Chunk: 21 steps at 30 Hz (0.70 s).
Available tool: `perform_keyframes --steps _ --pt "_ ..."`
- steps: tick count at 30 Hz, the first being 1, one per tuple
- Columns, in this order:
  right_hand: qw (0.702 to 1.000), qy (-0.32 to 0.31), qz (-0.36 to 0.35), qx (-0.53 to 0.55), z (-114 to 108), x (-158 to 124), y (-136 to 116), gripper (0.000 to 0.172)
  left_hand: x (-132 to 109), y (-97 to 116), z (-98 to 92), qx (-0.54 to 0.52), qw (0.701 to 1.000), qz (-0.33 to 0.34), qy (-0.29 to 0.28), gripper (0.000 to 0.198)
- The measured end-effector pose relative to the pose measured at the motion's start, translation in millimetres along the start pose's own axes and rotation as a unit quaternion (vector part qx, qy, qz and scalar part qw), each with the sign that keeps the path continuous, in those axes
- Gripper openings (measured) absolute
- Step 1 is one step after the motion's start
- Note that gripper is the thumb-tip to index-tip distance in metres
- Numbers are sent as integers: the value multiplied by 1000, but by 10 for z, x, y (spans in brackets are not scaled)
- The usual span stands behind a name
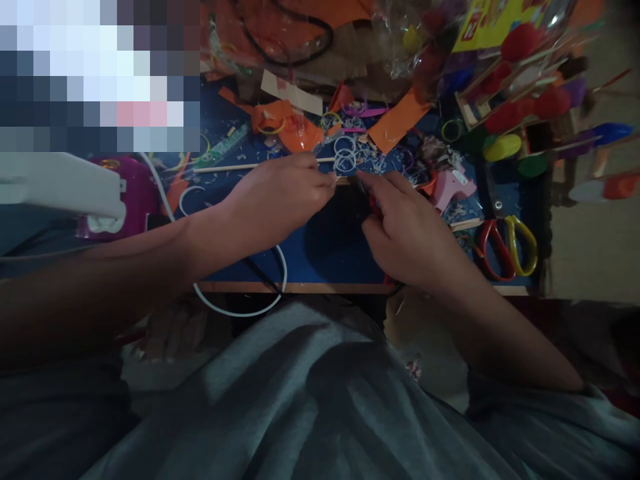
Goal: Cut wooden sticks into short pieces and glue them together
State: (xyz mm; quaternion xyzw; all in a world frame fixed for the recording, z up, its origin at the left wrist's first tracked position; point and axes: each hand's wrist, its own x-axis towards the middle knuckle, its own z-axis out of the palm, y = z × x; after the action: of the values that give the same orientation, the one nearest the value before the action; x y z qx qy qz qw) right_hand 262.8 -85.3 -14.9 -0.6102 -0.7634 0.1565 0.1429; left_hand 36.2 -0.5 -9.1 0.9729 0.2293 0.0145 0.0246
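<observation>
My left hand [280,200] is closed in a pinch on the end of a thin wooden stick [345,180] over a blue board [330,253]. My right hand [405,227] is closed around a small dark tool with red handles [376,208], its tip touching the same stick where the two hands meet. Another long wooden skewer [225,168] lies just beyond my left hand.
Red and yellow scissors [505,243] lie right of my right hand, and a pink glue gun [453,190] sits behind it. Orange paper scraps [395,123], rings and shavings litter the board's far side. A white cable [240,310] loops over the near edge. Colourful stick crafts [530,100] stand far right.
</observation>
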Motion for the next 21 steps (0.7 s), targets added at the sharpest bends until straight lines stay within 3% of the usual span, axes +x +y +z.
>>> perform_keyframes --steps 3,10,17,21 --pt "1000 3 0 -8 16 -2 -9 66 16 3 -8 31 998 13 -49 58" --pt "1000 21 -4 0 55 -9 -18 65 24 -13 15 13 999 7 -40 55" --pt "1000 -2 -9 -1 27 1 -29 66 27 -11 11 -1 1000 10 -26 52" --pt "1000 -12 -15 4 32 14 -26 68 55 18 -28 24 997 2 -70 47"
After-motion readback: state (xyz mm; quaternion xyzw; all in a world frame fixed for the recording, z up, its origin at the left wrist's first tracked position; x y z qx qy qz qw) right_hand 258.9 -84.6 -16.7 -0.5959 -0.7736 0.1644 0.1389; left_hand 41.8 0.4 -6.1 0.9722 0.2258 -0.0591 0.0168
